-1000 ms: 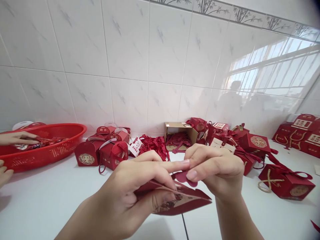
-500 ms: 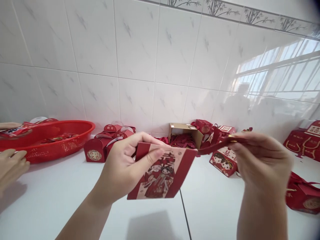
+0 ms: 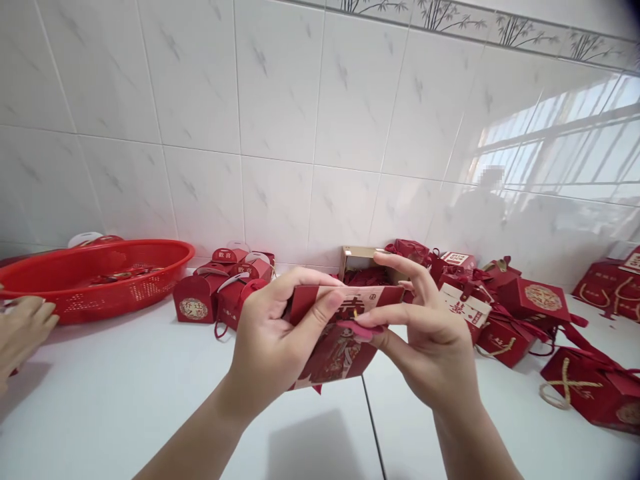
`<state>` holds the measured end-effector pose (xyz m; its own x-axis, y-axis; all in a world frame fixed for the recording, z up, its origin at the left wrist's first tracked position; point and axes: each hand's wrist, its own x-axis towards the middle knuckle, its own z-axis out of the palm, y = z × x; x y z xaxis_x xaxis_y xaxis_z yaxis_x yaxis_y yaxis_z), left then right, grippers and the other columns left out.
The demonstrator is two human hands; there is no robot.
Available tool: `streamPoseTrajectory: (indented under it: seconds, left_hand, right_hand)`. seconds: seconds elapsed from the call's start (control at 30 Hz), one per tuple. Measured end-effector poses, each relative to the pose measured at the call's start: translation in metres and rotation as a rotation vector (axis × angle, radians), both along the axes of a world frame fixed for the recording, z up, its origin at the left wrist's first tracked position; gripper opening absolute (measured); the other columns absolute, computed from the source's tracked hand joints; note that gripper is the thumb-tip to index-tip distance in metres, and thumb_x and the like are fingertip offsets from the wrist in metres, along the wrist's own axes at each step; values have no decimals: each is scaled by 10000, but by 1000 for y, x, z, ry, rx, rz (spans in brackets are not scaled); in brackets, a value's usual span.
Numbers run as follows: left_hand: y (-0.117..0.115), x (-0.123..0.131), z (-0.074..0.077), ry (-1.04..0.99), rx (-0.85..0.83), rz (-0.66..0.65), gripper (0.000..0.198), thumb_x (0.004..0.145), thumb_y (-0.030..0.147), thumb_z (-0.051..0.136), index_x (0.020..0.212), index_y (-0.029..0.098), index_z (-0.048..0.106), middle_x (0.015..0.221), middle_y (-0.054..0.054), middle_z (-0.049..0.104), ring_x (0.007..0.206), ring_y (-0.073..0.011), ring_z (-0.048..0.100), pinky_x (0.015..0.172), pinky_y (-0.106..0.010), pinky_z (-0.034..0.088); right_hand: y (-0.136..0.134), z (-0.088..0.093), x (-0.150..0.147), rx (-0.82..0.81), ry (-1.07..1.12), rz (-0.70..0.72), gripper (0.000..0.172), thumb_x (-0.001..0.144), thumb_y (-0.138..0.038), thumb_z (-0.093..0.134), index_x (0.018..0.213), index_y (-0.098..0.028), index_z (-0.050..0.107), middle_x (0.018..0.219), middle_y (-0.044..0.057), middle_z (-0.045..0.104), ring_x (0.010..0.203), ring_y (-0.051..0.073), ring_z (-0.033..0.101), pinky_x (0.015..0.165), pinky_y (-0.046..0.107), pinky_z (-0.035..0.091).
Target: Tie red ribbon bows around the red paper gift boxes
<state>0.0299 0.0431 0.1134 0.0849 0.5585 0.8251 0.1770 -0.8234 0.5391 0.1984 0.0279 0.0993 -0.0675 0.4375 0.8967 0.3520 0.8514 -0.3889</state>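
My left hand [image 3: 280,333] grips the left upper edge of a flat red gift box [image 3: 335,357], its thumb across the printed front with two figures and a large character. The box is held tilted above the white table. In front of its upper part, my right hand [image 3: 425,327] pinches a dark red ribbon [image 3: 361,329] with a small gold bit on it between thumb and index finger. The other right fingers are raised. Part of the printed face is hidden behind the right fingers and ribbon.
A red plastic basket [image 3: 125,303] with packets stands at the left, beside another person's hand [image 3: 25,333]. Folded red boxes [image 3: 195,300] sit behind my left hand. A cardboard carton [image 3: 353,255] stands by the wall, and several ribboned boxes [image 3: 540,300] crowd the right.
My right hand has come left, bringing the ribbon from outstretched at the right to the front of the box. The other person's upper hand and its packet have left the view.
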Motion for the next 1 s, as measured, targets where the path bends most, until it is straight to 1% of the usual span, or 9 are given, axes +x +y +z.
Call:
streamPoseTrajectory:
  seconds: [0.13, 0.3, 0.53, 0.63, 0.7, 0.77, 0.87, 0.93, 1.0]
  left_hand:
    - [-3, 1, 1, 11, 55, -26, 69, 826, 171, 619, 850, 227, 651, 734, 34, 709, 620, -96, 638, 569, -184, 519]
    - [-6, -1, 2, 46, 26, -53, 79, 831, 182, 621, 864, 248, 649, 815, 25, 719, 730, -131, 665, 646, -239, 548]
    - [-8, 3, 1, 40, 11, -80, 71, 835, 187, 617, 859, 238, 660, 790, 22, 723, 700, -124, 664, 627, -228, 541]
    - [-8, 4, -1, 40, -9, -83, 64, 840, 196, 611, 872, 237, 649, 765, 19, 724, 677, -128, 660, 597, -228, 534]
    - [-7, 5, -3, 24, -1, -78, 69, 843, 189, 606, 880, 235, 641, 777, 16, 723, 693, -131, 662, 610, -233, 537]
    - [-6, 5, -4, 4, 26, -70, 72, 843, 179, 606, 882, 233, 633, 808, 14, 720, 721, -129, 663, 638, -233, 539]
    - [-5, 5, -5, 13, 33, -67, 58, 859, 186, 584, 880, 230, 615, 817, 12, 709, 730, -124, 657, 651, -227, 536]
    - [-3, 3, -4, 68, -7, -79, 71, 862, 216, 582, 928, 235, 597, 859, 2, 703, 758, -135, 657, 660, -235, 538]
    - [-2, 0, -3, 133, -65, -85, 262, 819, 263, 643, 1064, 258, 548, 990, -19, 685, 862, -163, 656, 724, -262, 545]
  right_hand:
    - [3, -2, 2, 65, 40, -25, 180, 748, -148, 720, 827, -308, 742, 1265, 34, 547, 1212, 268, 493, 946, 451, 453]
    - [5, -2, 4, 89, 22, -5, 210, 758, -139, 708, 847, -326, 737, 1229, 28, 571, 1195, 270, 496, 927, 461, 454]
    - [3, 0, 5, 95, 12, -54, 183, 775, -129, 689, 819, -301, 731, 1215, 44, 567, 1149, 257, 509, 910, 448, 435]
    - [6, -2, 2, 98, 128, -29, 189, 744, -129, 717, 842, -290, 699, 1140, 39, 589, 1115, 237, 531, 887, 408, 459]
    - [9, -5, -3, 54, 269, 31, 320, 709, -139, 749, 967, -295, 643, 1079, 30, 610, 1056, 214, 565, 861, 377, 486]
    - [12, -7, -8, -62, 359, 123, 424, 697, -170, 760, 1063, -285, 580, 1018, 22, 638, 955, 188, 611, 810, 342, 519]
    - [15, -11, -11, -252, 393, 224, 251, 731, -239, 737, 938, -241, 595, 825, 0, 664, 724, 145, 634, 640, 268, 539]
    - [16, -13, -12, -293, 439, 236, 169, 741, -262, 730, 827, -225, 590, 703, -23, 635, 611, 117, 595, 541, 222, 504]
    - [18, -13, -10, -285, 503, 228, 180, 735, -264, 737, 799, -223, 574, 653, -40, 604, 570, 100, 559, 514, 201, 478]
